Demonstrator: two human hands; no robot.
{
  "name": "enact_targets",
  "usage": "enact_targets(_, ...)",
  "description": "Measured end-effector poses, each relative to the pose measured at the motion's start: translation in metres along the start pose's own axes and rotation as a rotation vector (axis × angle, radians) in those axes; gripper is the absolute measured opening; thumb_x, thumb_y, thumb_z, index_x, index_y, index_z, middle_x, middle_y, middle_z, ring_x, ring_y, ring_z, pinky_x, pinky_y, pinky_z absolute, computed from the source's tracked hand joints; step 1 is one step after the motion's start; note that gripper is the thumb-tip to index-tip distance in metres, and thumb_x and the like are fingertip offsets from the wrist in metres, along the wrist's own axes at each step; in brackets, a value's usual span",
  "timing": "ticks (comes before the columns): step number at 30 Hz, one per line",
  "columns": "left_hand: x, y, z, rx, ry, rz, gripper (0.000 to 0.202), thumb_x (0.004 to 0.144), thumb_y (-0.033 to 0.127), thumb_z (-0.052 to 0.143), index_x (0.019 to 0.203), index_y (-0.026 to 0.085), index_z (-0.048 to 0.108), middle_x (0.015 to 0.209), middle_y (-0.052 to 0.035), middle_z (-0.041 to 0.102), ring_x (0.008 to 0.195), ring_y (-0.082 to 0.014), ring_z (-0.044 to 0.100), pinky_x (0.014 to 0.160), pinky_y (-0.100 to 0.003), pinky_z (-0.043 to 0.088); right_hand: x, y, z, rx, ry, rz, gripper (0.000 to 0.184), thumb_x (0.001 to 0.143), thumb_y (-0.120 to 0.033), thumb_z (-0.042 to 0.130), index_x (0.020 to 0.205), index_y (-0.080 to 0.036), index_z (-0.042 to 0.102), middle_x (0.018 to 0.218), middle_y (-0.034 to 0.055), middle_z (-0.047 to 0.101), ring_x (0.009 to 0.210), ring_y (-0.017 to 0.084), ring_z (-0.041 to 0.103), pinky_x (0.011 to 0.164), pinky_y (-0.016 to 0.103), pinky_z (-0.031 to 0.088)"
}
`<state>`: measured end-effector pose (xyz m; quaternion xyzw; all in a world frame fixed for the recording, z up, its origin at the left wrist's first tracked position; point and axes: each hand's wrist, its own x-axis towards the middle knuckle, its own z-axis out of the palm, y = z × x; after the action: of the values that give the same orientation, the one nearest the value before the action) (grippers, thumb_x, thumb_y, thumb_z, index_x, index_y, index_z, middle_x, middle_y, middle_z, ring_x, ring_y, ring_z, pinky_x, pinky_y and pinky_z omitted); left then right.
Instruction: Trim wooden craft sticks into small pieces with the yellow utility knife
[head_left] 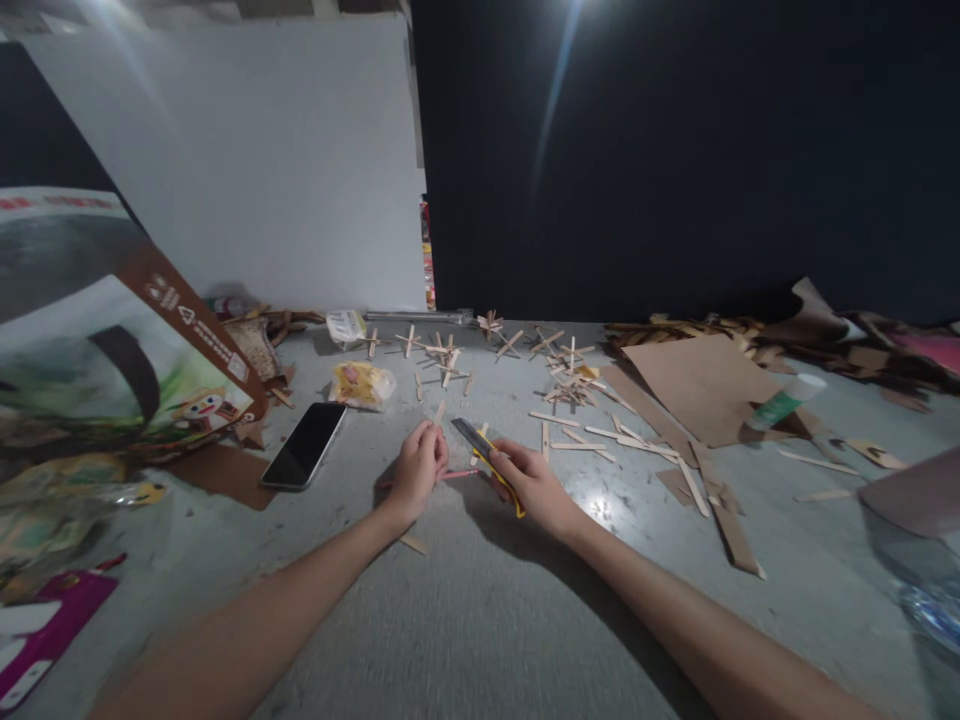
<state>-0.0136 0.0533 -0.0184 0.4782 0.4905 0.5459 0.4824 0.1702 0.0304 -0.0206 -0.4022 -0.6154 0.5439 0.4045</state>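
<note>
My left hand (418, 468) is closed in a pinch on a short wooden stick (439, 411) that points up and away from me. My right hand (531, 482) is wrapped round a yellow utility knife (487, 457), whose dark blade end reaches toward the stick. Both hands hover just above the grey floor (480, 600) near the middle. A pink pencil-like thing (457, 474) lies on the floor between the hands.
A black phone (304, 444) lies left of my hands. Several wooden sticks (570, 385) are scattered ahead, with glued stick crosses (442, 352) farther back. Brown cardboard sheets (697, 385) and a glue bottle (786, 399) lie right. A printed box (90, 330) stands left.
</note>
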Motion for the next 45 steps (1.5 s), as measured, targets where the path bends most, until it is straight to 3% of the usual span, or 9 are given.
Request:
enact_targets(8,0.001,-0.003,0.000,-0.013,0.011,0.018,0.025,0.095,0.039,0.048,0.075,0.025,0.041,0.048,0.0105,0.038,0.037,-0.0093,0.031,0.041,-0.020,0.026,-0.001,-0.001,0.001,0.007,0.006,0.002,0.063,0.087,-0.085,0.055,0.086,-0.022,0.056,0.057,-0.0067,0.046,0.051,0.012,0.039,0.050,0.027,0.030)
enact_targets(15,0.002,-0.004,0.001,0.042,-0.026,-0.007,0.026,0.099,0.050,0.051,0.092,0.025,0.049,0.052,0.0124,0.041,0.036,-0.0084,0.034,0.040,-0.020,0.023,-0.001,0.001,0.000,0.078,0.044,0.010,0.061,0.086,-0.080,0.059,0.099,-0.020,0.058,0.057,-0.0076,0.046,0.051,0.012,0.040,0.050,0.026,0.029)
enact_targets(19,0.000,-0.003,0.002,0.103,-0.064,0.005,0.026,0.101,0.049,0.049,0.104,0.023,0.055,0.053,0.0113,0.045,0.036,-0.0090,0.036,0.039,-0.020,0.025,-0.002,0.000,0.000,0.044,0.040,0.005,0.065,0.085,-0.078,0.063,0.110,-0.018,0.060,0.057,-0.0085,0.045,0.051,0.013,0.039,0.051,0.026,0.030)
enact_targets(24,-0.001,-0.004,0.002,0.129,-0.083,0.023,0.036,0.101,0.048,0.048,0.125,0.022,0.059,0.057,0.0104,0.047,0.038,-0.0091,0.038,0.040,-0.020,0.027,-0.003,0.001,0.001,0.030,0.015,-0.027,0.061,0.089,-0.075,0.061,0.110,-0.018,0.062,0.059,-0.0084,0.044,0.052,0.012,0.039,0.051,0.026,0.030)
enact_targets(45,-0.004,-0.002,0.001,0.121,-0.102,0.032,0.039,0.100,0.044,0.049,0.128,0.020,0.060,0.056,0.0084,0.052,0.040,-0.0104,0.042,0.042,-0.021,0.031,-0.003,0.009,0.001,-0.105,0.014,-0.061,0.047,0.097,-0.064,0.055,0.109,-0.019,0.063,0.063,-0.0067,0.047,0.056,0.014,0.044,0.057,0.027,0.036)
